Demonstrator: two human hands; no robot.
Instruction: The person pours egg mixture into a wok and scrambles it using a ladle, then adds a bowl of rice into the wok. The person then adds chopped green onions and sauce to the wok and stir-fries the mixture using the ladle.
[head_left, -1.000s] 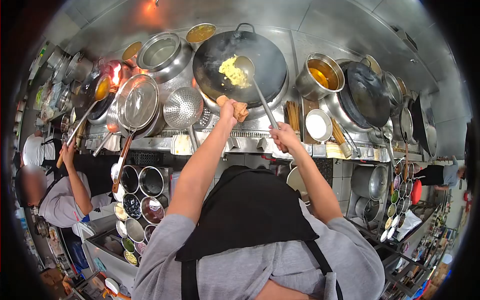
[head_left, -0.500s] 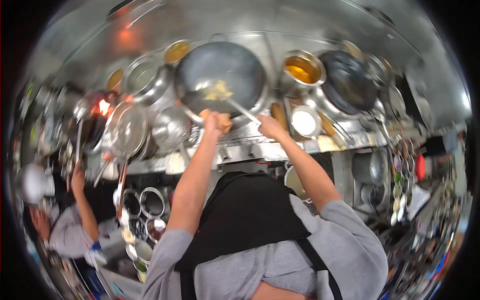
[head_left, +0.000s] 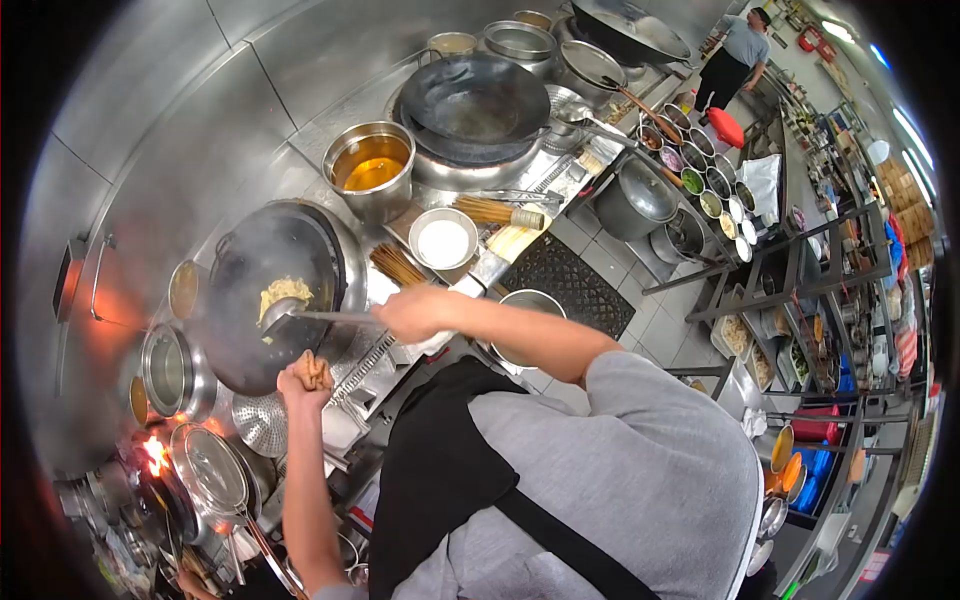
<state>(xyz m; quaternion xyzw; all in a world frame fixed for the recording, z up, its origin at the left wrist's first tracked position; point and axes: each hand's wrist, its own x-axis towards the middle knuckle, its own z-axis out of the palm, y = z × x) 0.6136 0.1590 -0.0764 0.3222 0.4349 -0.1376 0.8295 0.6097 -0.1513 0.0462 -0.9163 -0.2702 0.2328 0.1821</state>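
A dark wok (head_left: 232,345) sits on the burner with a clump of pale yellow food (head_left: 294,288) in it, and steam hangs over it. My right hand (head_left: 415,312) is closed round the handle of a ladle (head_left: 345,317), whose bowl rests against the food. At the near edge of the wok, my left hand (head_left: 302,385) is closed on a folded tan cloth (head_left: 315,370). The cloth is at the wok's rim; the part of the wok gripped beneath it is hidden.
A pot of orange oil (head_left: 372,172), a bowl of white contents (head_left: 443,240) and bamboo brushes (head_left: 490,210) stand to the right. A perforated skimmer (head_left: 262,424) lies near my left hand. Flames (head_left: 155,455) burn at lower left. A person (head_left: 735,62) stands in the background.
My view has swung to the right and tilted, showing more of the kitchen. Both hands keep hold of the cloth and the ladle. Steam over the wok shows more now.
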